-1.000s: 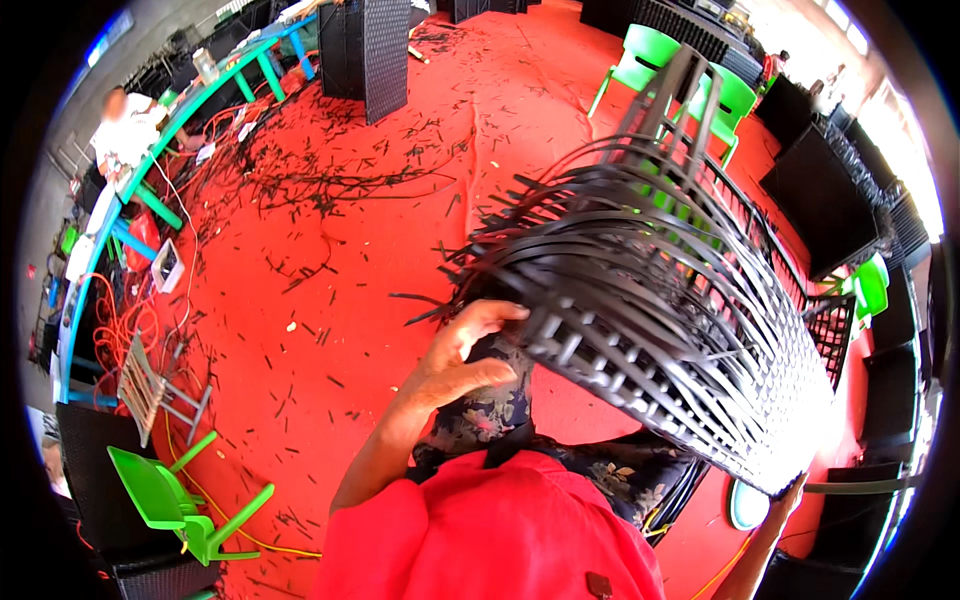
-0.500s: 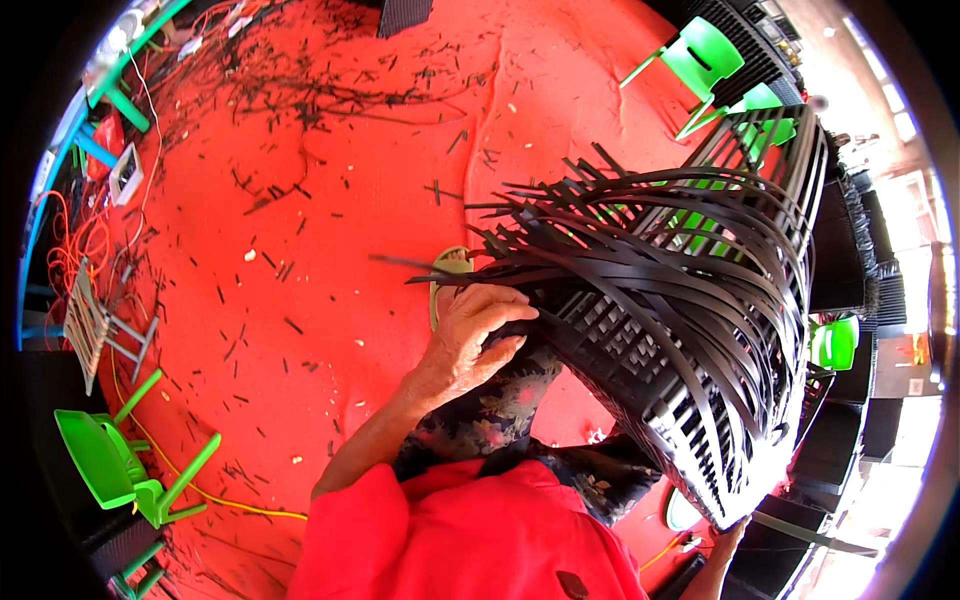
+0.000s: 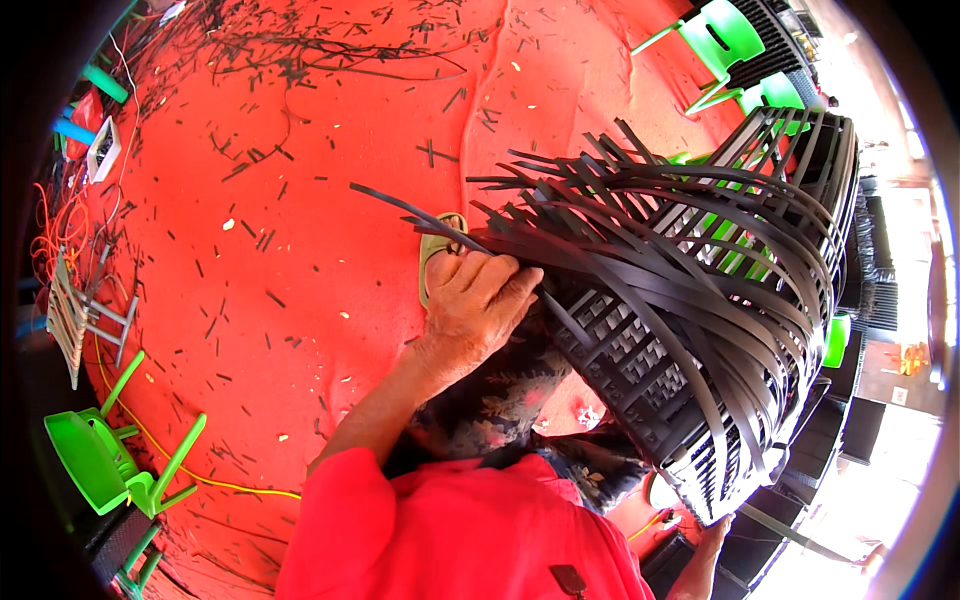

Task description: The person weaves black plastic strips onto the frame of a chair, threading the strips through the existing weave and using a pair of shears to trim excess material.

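Note:
A large black basket (image 3: 640, 345), woven from flat plastic strips, lies tilted across my lap and reaches to the right. Many long loose strips (image 3: 700, 285) arch over its woven wall, their ends fanning out to the left. My left hand (image 3: 478, 305) is closed on some of the strips at the basket's left corner, and one strip end (image 3: 385, 200) sticks out beyond my knuckles. At the basket's lower right corner my right hand (image 3: 708, 550) holds the edge; its fingers are mostly hidden behind the weave.
Cut strip scraps (image 3: 270, 240) litter the red floor covering (image 3: 350, 130). A green chair (image 3: 720, 45) stands at the far right, another green chair (image 3: 100, 460) at the left. A yellow cord (image 3: 230, 490) runs along the floor. Dark woven pieces (image 3: 860, 430) line the right side.
My left hand has turned over, from loosely curled fingers to a closed grip on the strips. The basket has shifted slightly right in view, and the strip ends stick out higher.

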`<act>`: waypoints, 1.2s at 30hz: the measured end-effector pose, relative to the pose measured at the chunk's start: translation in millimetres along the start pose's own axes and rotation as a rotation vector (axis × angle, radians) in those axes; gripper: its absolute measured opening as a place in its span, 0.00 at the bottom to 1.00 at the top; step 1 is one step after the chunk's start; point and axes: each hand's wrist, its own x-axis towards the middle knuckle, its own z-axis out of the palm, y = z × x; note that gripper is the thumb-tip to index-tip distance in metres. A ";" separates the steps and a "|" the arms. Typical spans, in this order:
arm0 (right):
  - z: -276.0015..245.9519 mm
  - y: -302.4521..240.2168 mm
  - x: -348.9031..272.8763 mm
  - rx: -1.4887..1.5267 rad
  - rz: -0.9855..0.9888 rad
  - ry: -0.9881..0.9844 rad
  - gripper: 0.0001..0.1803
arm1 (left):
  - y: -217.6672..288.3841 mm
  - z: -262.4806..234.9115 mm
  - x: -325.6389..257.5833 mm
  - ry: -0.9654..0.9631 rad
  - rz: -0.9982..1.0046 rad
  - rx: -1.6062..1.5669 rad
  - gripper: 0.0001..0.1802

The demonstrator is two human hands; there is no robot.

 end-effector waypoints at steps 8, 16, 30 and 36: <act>-17.8 7.9 8.0 0.033 -0.040 -0.060 0.36 | -17.2 21.2 -29.7 -0.239 -0.005 0.093 0.18; -37.4 12.9 8.0 -0.078 -0.089 0.041 0.34 | -26.4 0.0 -25.8 -0.343 -0.154 0.125 0.10; -20.3 48.0 13.3 0.739 -0.054 -0.183 0.32 | 35.7 -36.5 53.6 -0.244 -0.615 -0.910 0.39; 20.1 27.1 -23.7 0.791 -0.199 -0.157 0.26 | 59.1 -42.8 107.8 -0.473 -0.568 -1.124 0.24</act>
